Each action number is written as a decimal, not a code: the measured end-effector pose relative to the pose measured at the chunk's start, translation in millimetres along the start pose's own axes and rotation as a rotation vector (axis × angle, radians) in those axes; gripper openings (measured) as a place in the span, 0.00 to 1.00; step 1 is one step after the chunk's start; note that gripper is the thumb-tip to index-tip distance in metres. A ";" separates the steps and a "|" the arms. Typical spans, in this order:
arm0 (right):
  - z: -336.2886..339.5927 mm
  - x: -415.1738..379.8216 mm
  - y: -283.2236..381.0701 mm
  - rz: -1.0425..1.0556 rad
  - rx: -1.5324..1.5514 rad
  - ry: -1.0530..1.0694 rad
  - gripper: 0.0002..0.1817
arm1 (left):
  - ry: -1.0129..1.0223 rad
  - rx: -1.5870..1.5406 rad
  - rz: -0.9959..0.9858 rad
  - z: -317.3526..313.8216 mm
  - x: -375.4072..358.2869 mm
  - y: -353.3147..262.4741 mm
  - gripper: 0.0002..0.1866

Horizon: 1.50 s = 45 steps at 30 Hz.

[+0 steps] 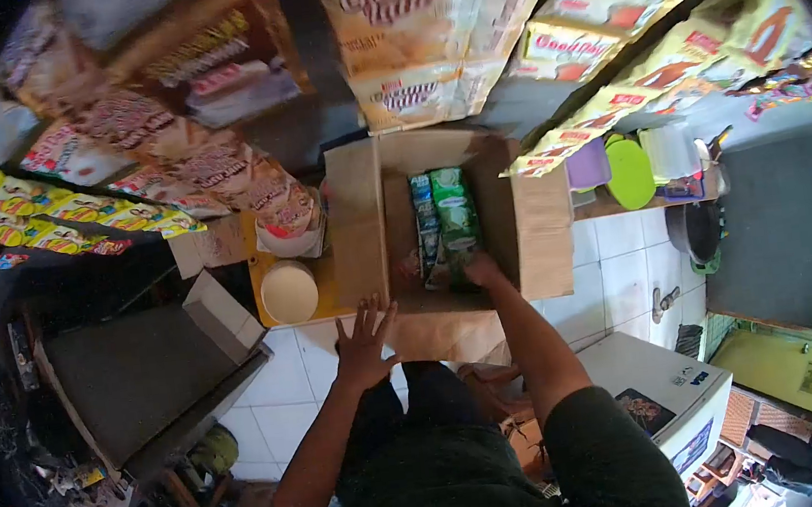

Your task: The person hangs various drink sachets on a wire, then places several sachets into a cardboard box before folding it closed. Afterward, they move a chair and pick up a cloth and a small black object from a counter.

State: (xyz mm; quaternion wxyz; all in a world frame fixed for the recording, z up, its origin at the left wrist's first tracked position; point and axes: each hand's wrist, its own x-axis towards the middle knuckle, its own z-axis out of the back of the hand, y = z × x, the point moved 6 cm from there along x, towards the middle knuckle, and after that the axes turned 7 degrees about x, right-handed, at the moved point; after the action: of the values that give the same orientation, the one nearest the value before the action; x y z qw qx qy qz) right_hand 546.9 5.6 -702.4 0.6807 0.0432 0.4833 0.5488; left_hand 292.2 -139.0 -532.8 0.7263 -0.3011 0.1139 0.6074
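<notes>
An open cardboard box [547, 229] stands before me with its flaps folded out. Inside it lie a strip of green sachets [458, 213] and, alongside on the left, a strip of dark blue sachets [426, 222]. My right hand [483, 270] reaches into the box, its fingers curled at the near end of the green strip; the fingertips are partly hidden. With fingers spread, my left hand [366, 347] rests at the box's near left corner, against the lower edge of the left flap.
Strips of snack packets [403, 36] hang overhead and on both sides. A round cream-coloured tub [289, 291] stands on the yellow surface left of the box. A white appliance [653, 386] is at lower right, and a green plastic lid [629, 173] sits on the right-hand shelf.
</notes>
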 end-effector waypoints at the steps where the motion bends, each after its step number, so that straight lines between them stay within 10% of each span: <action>1: -13.9 7.5 -14.1 0.017 -0.098 0.075 0.39 | -0.012 -0.001 0.005 2.4 -0.9 1.3 0.49; 9: -90.3 85.7 -102.4 0.061 -0.419 0.348 0.31 | -0.050 -0.041 -0.002 1.8 -10.2 8.4 0.45; 11: -37.2 51.6 -71.2 -0.079 -0.117 -0.080 0.35 | -0.089 -0.066 0.018 3.5 -15.5 5.6 0.42; 15: -49.1 69.8 -79.7 -0.022 -0.007 0.037 0.29 | -0.125 -0.165 0.052 2.6 -26.4 0.4 0.39; 24: 26.6 19.3 -1.9 0.133 0.056 -0.418 0.20 | -0.135 -0.188 0.007 -0.4 -29.6 -4.3 0.30; 29: 26.1 35.3 48.1 0.457 0.831 -0.194 0.10 | -0.173 -0.262 -0.008 -3.5 -29.6 -7.0 0.27; 32: 22.1 38.2 53.5 0.074 1.187 -0.035 0.12 | -0.137 -0.295 -0.016 -5.5 -25.8 -10.9 0.25; 36: -60.8 105.5 -84.3 -0.177 1.054 0.112 0.16 | -0.167 -0.356 0.016 -6.2 -28.8 -13.1 0.23; 38: -188.4 181.0 -158.3 0.620 -0.233 0.311 0.31 | -0.181 -0.427 0.021 -13.3 -32.5 -9.9 0.22; 41: -122.7 103.8 -109.7 0.113 -0.132 0.474 0.19 | -0.185 -0.437 0.038 -19.5 -39.4 -6.6 0.21; 45: -141.3 89.0 -47.8 0.179 0.034 0.689 0.22 | -0.128 -0.471 0.075 -12.2 -45.5 -6.6 0.19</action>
State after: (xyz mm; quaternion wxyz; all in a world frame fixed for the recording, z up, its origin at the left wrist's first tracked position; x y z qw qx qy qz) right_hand 474.7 -9.6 -859.6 0.4263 -0.0908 0.6879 0.5803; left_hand 290.2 -183.6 -516.4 0.6188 -0.4188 -0.0660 0.6613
